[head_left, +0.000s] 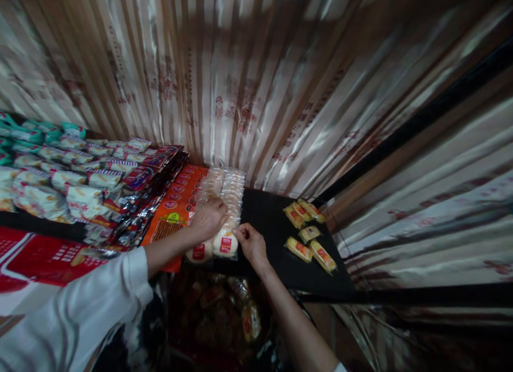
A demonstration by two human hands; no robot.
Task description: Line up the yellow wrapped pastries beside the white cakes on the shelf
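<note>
Two rows of white round snack cakes in clear wrappers with red labels stand on the dark table. Bent over the left-hand row [211, 180] is my left hand [210, 217], its fingers curled; what lies under them is hidden. My right hand [252, 246] pinches at the right edge of the right-hand row [232, 193], by the front packet [225, 245]. Thumb and forefinger touch there, and whatever they hold is too small to make out. Beneath the left forearm lies an orange printed packaging sheet [176, 198].
Several yellow wrapped cakes [310, 233] lie on the black tabletop [268, 211] at right. To the left are dark red bags [148, 169] and many white snack packets [84, 201]. Below the edge sits a container of wrapped cakes [251, 321]. Printed plastic sheeting [240, 83] hangs behind.
</note>
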